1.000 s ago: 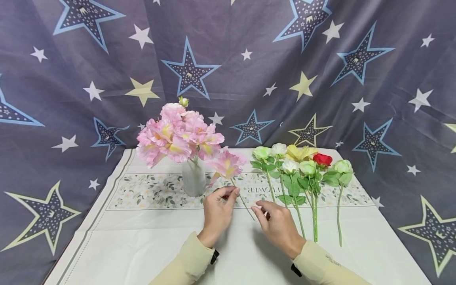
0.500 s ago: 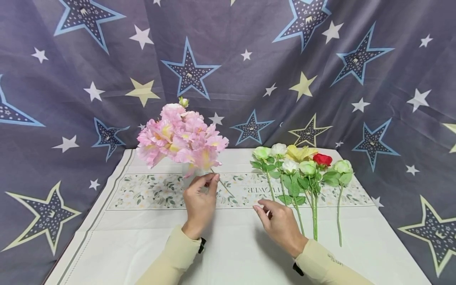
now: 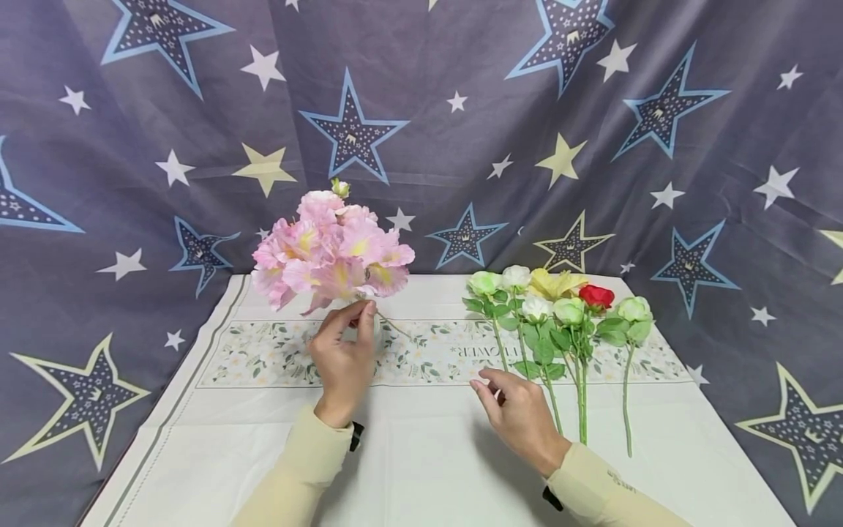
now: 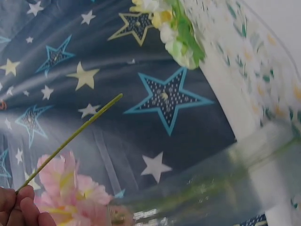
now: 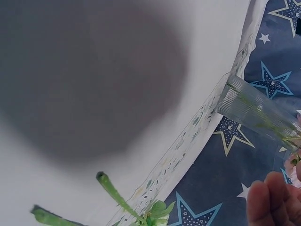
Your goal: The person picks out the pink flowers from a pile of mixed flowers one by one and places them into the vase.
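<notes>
My left hand (image 3: 344,364) pinches the thin stem (image 4: 70,140) of a pink ruffled flower (image 3: 334,282) between thumb and fingers. The bloom overlaps a bunch of similar pink flowers (image 3: 306,238) with yellow centres in the head view. The bunch stands in a clear ribbed glass vase (image 5: 251,108), mostly hidden behind the hand in the head view. In the left wrist view, the held stem's free end points up over the vase (image 4: 188,181). My right hand (image 3: 523,416) hovers over the table with loosely bent fingers and nothing in them, left of the rose stems.
Several roses lie on the right of the table: green (image 3: 484,282), white (image 3: 516,276) and red (image 3: 596,296), with a yellow flower (image 3: 556,283) among them. A floral runner print (image 3: 263,359) crosses the white tablecloth (image 3: 421,454). A starry curtain (image 3: 421,110) hangs behind and at both sides.
My left hand has carried the pink flower left and upward, from between the hands to in front of the vase's bunch. The right hand has barely moved.
</notes>
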The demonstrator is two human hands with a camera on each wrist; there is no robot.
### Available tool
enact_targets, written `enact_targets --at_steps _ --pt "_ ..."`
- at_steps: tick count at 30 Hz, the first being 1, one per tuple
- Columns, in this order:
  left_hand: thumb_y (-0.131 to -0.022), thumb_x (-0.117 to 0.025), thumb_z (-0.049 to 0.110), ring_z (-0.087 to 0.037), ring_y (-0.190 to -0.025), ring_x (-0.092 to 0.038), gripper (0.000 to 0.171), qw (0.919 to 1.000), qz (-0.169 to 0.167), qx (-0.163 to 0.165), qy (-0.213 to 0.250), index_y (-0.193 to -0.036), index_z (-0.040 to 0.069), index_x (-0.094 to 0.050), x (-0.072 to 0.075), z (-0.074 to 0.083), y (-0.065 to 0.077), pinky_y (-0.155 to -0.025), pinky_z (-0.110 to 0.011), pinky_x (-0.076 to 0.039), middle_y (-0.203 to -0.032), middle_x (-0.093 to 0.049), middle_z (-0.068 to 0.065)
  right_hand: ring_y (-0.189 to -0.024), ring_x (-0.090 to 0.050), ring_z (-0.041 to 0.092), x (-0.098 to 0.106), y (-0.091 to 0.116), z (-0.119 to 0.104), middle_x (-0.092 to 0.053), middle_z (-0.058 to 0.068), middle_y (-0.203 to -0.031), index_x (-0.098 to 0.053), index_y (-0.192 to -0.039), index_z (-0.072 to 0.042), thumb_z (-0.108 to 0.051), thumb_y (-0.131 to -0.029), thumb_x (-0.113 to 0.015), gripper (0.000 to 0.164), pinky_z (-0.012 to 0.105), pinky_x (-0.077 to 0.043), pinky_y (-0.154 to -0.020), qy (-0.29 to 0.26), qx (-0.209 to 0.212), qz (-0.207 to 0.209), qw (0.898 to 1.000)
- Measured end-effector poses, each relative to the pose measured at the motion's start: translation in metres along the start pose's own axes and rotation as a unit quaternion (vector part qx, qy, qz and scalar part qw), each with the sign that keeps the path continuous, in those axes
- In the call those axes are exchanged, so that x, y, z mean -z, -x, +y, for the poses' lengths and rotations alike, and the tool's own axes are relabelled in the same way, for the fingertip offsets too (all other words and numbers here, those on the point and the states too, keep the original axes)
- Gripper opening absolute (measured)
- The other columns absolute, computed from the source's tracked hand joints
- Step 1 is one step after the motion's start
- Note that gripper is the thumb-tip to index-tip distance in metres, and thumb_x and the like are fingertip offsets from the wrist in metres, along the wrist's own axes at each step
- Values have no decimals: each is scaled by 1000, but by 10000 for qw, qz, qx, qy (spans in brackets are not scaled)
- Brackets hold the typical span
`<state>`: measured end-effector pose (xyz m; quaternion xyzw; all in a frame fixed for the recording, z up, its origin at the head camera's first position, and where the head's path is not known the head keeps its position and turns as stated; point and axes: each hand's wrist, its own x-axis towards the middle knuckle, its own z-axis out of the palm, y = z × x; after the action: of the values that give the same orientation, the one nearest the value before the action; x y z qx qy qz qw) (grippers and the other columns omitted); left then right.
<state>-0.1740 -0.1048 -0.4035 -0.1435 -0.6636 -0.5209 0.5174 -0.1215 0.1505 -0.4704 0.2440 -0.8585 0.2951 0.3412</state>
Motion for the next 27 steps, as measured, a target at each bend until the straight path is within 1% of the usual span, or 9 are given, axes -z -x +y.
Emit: enact_targets --at_steps 4,8,12,15,19,27 --pt "-87 -79 2 -25 -63 -62 6 9994 300 -110 -95 -88 -4 -79 2 -3 -13 -67 -19 -48 -76 -74 -13 -55 -52 -3 0 1 1 -66 -3 -69 -76 -99 -1 -7 -85 -83 17 12 -45 -50 -23 12 18 10000" --pt "-85 -80 -1 -24 -61 -60 4 9976 603 -173 -282 -86 -5 -79 3 -2 -26 -65 -17 -47 -71 -71 -15 -55 -54 -2 1 1 2 -67 -2 -70 -76 -99 -1 -7 -85 -83 17 12 -46 -50 -36 29 15 10000" --pt "-85 -76 -9 -26 -60 -58 2 9967 705 -285 -298 -85 -8 -77 3 2 -38 -65 -16 -46 -72 -70 -19 -56 -56 -2 1 1 2 -68 -2 -70 -76 -100 -1 -7 -85 -83 17 12 -47 -51 -35 2 1 10000" --pt "-84 -73 -14 -27 -60 -57 7 9956 778 -396 -336 -86 -10 -76 3 3 -47 -66 -16 -46 -73 -70 -21 -56 -56 -2 2 1 2 -69 -2 -71 -76 -100 -1 -7 -85 -83 17 12 -47 -51 -17 -26 1 10000" --pt "-86 -72 -12 -23 -61 -57 6 9941 895 -447 -409 -86 -8 -77 5 1 -56 -66 -15 -45 -72 -70 -20 -56 -56 -2 2 2 3 -68 -2 -71 -77 -101 -1 -7 -86 -83 17 12 -47 -51 -5 -50 -3 10000" --pt "-89 -76 -2 -11 -63 -52 5 9916 1162 -457 -332 -88 -6 -79 7 -6 -72 -64 -18 -43 -77 -73 -19 -56 -56 -2 2 2 3 -68 -2 -70 -76 -101 -1 -7 -86 -83 17 11 -47 -52 -13 -47 -8 10000"
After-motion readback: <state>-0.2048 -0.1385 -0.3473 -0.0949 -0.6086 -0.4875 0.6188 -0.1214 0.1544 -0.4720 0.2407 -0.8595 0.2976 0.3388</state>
